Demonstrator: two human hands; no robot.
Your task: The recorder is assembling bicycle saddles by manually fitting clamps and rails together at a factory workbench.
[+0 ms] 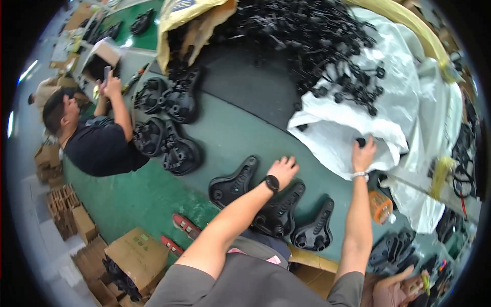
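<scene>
My right hand (pixel 364 153) pinches a small black round part (pixel 361 142) over the mouth of a white woven sack (pixel 327 148). Several thin black plastic pieces with round ends (pixel 353 84) spill from that sack. My left hand (pixel 284 171), with a dark watch on its wrist, hovers over or rests on the green table, fingers apart and nothing seen in them. Just below it lies a black wedge-shaped plastic base (pixel 289 204), partly behind my forearm. A second black base (pixel 232 184) lies to its left, a third (pixel 314 230) to its right.
Assembled black parts (pixel 179 148) stand at the table's left. A black mat (pixel 250 87) lies at the far middle. An orange container (pixel 381 207) is by my right forearm. Another person (pixel 102 133) with a phone stands left; one more is at lower right. Cartons (pixel 137 256) sit on the floor.
</scene>
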